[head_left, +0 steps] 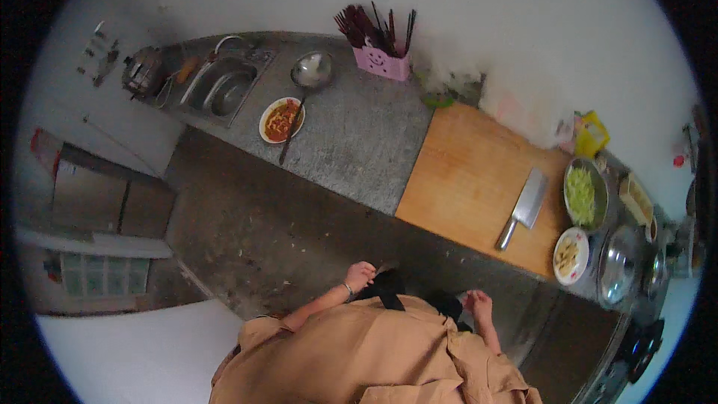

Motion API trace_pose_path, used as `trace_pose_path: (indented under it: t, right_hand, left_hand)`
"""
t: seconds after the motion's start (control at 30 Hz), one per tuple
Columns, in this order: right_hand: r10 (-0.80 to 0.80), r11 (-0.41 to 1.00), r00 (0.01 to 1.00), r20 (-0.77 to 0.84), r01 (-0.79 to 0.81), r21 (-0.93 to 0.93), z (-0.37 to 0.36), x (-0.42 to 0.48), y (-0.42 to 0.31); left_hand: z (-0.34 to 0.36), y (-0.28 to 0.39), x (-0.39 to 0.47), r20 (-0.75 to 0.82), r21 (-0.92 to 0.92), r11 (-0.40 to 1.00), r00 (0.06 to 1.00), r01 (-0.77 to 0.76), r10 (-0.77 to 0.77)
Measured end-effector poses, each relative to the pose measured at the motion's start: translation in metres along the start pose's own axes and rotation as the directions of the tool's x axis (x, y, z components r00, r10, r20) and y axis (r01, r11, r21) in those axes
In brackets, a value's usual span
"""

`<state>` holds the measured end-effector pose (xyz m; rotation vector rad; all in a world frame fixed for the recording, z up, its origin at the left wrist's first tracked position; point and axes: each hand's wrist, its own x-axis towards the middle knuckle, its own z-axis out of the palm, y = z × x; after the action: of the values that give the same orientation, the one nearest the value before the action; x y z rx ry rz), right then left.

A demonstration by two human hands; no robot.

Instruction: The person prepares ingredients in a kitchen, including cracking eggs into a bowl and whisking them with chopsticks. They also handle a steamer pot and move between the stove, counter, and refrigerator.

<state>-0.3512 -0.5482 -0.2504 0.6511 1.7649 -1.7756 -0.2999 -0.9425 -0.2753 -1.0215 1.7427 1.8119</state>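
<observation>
My left hand, with a band at the wrist, hangs at my waist with curled fingers beside a small pale blur I cannot identify. On the other side, my right hand is low by my body, its fingers partly bent; whether it holds anything is unclear. Before me a cleaver lies on a wooden cutting board. Right of the board are a metal bowl of shredded green vegetable and a white bowl of pale pieces. Further left, a ladle rests across a bowl of red food.
A sink is at the counter's left end. Against the wall stand a pink utensil holder and plastic bags. A metal lid or bowl and a stove are at the right. A refrigerator stands at far left.
</observation>
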Motion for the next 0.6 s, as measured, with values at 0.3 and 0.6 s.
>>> trace_pose_path:
  t: [0.3,0.6]
  right_hand:
    - [0.045,0.974,0.999,-0.027,-0.05,-0.219,0.119,-0.043,0.005]
    - [0.078,0.994,0.989,-0.128,-0.067,0.087,0.145,-0.107,0.069]
  left_hand:
    - [-0.11,-0.034,-0.004,-0.006,0.115,0.976,0.983,0.185,-0.185]
    - [-0.174,-0.043,-0.007,-0.069,0.197,0.961,0.981,0.192,-0.182]
